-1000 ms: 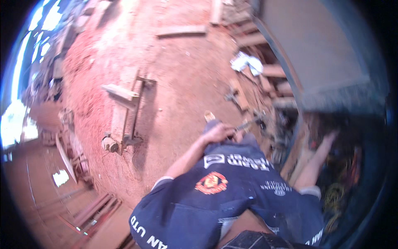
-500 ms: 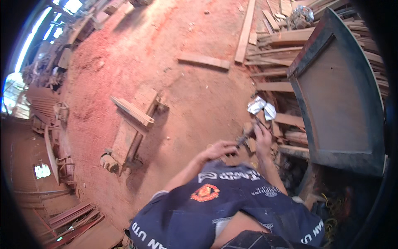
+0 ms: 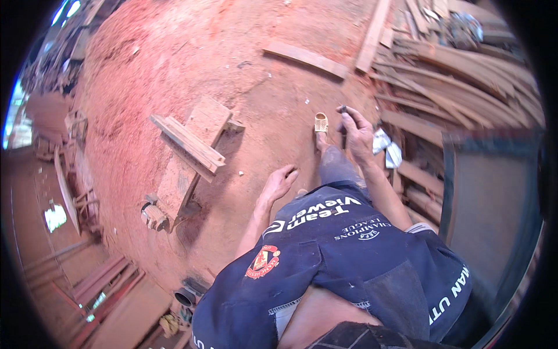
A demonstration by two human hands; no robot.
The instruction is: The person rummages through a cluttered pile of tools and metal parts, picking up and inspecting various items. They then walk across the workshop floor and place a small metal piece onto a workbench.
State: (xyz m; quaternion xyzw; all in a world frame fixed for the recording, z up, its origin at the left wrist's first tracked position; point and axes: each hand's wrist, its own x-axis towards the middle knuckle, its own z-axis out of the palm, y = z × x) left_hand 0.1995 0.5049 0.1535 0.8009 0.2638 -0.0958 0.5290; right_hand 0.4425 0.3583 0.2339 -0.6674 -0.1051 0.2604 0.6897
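My right hand (image 3: 357, 135) is raised ahead of my body, with thumb and fingers pinched on a small dark object (image 3: 343, 109) whose kind I cannot make out. To its left and lower, my left hand (image 3: 280, 182) hangs over the bare earth with its fingers loosely bent and slightly apart. Nothing shows in it. Between the two hands, my foot in a yellow sandal (image 3: 321, 123) steps forward on the ground. Just right of my right forearm lie crumpled silvery-white wrappers (image 3: 393, 155).
A low wooden bench (image 3: 185, 173) carries grooved wood strips (image 3: 187, 146) at left. A loose plank (image 3: 305, 59) lies ahead on the earth floor. Stacked boards (image 3: 459, 81) and a dark-framed panel (image 3: 491, 203) line the right. Dark pipe-like pieces (image 3: 187, 295) are at lower left.
My hands have moved apart; the right rose forward with the small dark object, and the left came away from the wood pieces. My sandalled foot has come into view, and the panel sits lower right.
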